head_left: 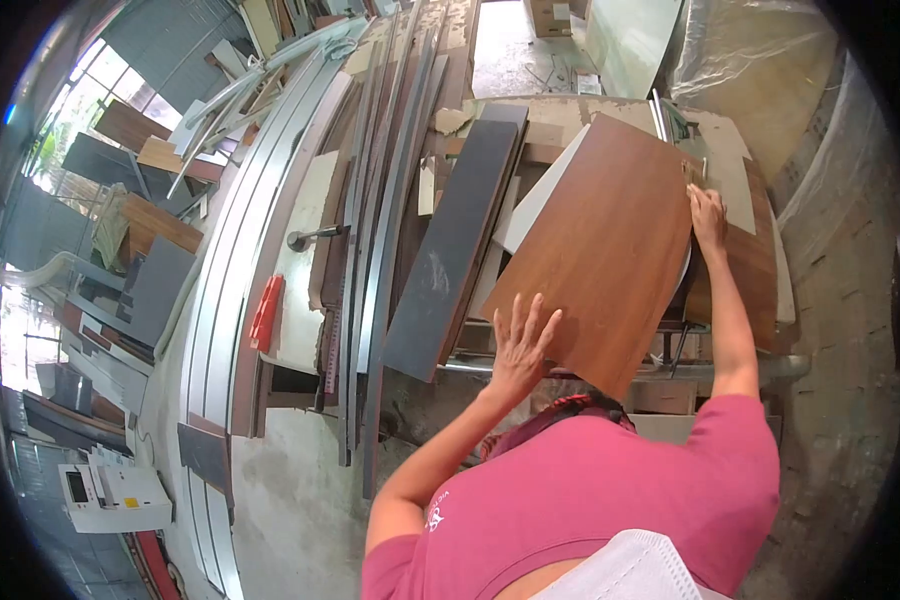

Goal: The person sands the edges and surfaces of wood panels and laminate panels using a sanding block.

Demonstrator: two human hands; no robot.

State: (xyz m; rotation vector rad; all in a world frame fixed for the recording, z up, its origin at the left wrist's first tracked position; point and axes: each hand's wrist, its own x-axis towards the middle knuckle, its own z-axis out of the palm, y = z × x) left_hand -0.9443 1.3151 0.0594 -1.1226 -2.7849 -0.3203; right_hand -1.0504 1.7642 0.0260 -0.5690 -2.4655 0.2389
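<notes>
A brown wood-grain panel [600,240] lies tilted in front of me over other boards. My left hand [520,350] rests at its near left corner, fingers spread and the palm low against the edge. My right hand [708,215] is at the panel's right edge, its fingers curled together by a small metal piece [692,172]. Whether those fingers grip that piece or the panel's edge, I cannot make out. Under the panel's left side a white board [545,195] sticks out.
Left of the panel lie dark grey boards [450,240] and long metal strips [370,240]. A hammer-like tool [315,237] and a red tool [267,312] lie farther left, beside long silver rails [235,230]. Another wood-grain board [755,270] stands at the right, near plastic sheeting [750,50].
</notes>
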